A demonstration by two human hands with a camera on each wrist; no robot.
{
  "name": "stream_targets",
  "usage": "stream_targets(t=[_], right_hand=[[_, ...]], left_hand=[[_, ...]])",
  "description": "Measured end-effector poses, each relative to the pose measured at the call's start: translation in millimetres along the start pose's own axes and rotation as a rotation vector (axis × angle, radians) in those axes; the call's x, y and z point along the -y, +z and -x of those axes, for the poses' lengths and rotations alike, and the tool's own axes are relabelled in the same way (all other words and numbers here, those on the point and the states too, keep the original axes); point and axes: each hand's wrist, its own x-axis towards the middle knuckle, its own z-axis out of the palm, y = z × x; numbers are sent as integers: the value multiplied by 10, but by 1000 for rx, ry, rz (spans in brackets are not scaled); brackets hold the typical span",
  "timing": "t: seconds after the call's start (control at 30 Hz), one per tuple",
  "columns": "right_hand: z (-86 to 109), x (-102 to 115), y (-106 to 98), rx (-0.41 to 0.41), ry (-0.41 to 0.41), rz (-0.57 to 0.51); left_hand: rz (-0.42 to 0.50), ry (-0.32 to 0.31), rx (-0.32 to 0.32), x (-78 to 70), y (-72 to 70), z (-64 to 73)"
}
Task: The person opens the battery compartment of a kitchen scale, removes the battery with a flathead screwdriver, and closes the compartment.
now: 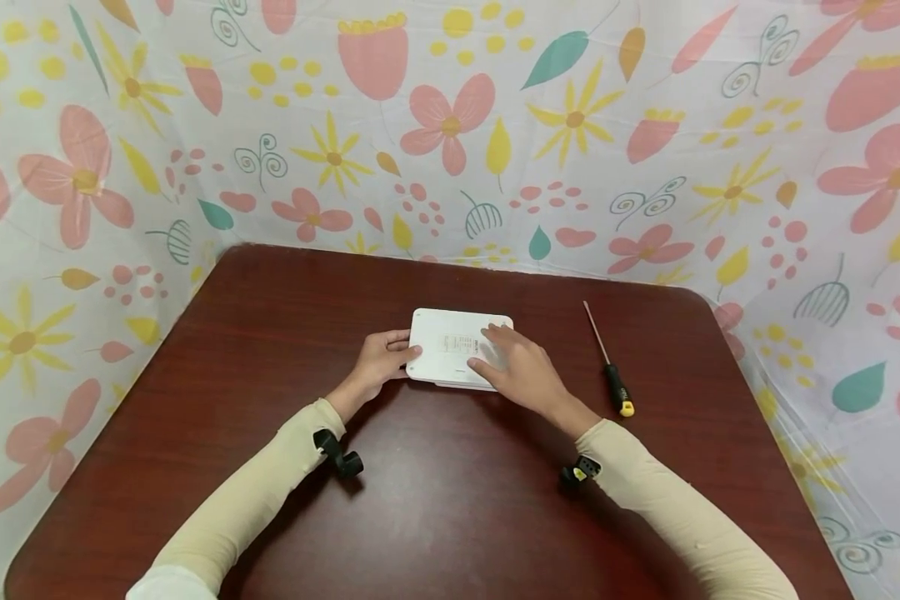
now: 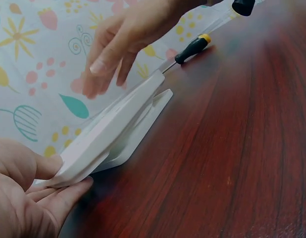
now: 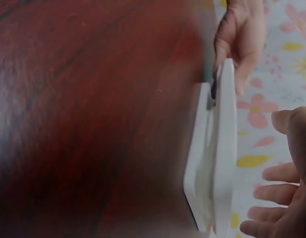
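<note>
A flat white rectangular device [image 1: 433,342] with a printed label and small corner marks is over the middle of the table. My left hand [image 1: 378,360] grips its left edge, thumb on the top face and fingers underneath. From the side, in the left wrist view, a thick upper slab [image 2: 111,130] sits over a thinner white plate [image 2: 140,137], with a gap between them. My right hand [image 1: 527,372] is above the device's right part, fingers spread and apart from the surface in the wrist views. Its fingers [image 3: 277,194] hold nothing.
A screwdriver [image 1: 615,385] with a black and yellow handle lies on the dark red-brown table [image 1: 420,500], right of the device. Flower-printed cloth [image 1: 450,200] hangs behind and at both sides. Small black wrist cameras [image 1: 341,458] are worn on both forearms.
</note>
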Motion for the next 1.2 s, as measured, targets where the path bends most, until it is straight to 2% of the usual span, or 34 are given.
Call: stream_targets(t=[0.3, 0.67, 0.77, 1.0, 1.2], right_hand=[[7, 57, 125, 74, 79, 114], [-36, 116, 148, 84, 67, 238], [-57, 126, 144, 82, 27, 275], [-103, 108, 158, 82, -160, 409], [-105, 92, 197, 70, -236, 435]], left_hand=[[4, 5, 15, 6, 39, 0], [-1, 10, 17, 16, 31, -23], [6, 6, 14, 22, 20, -31], [15, 10, 22, 21, -7, -22], [27, 10, 26, 12, -17, -17]])
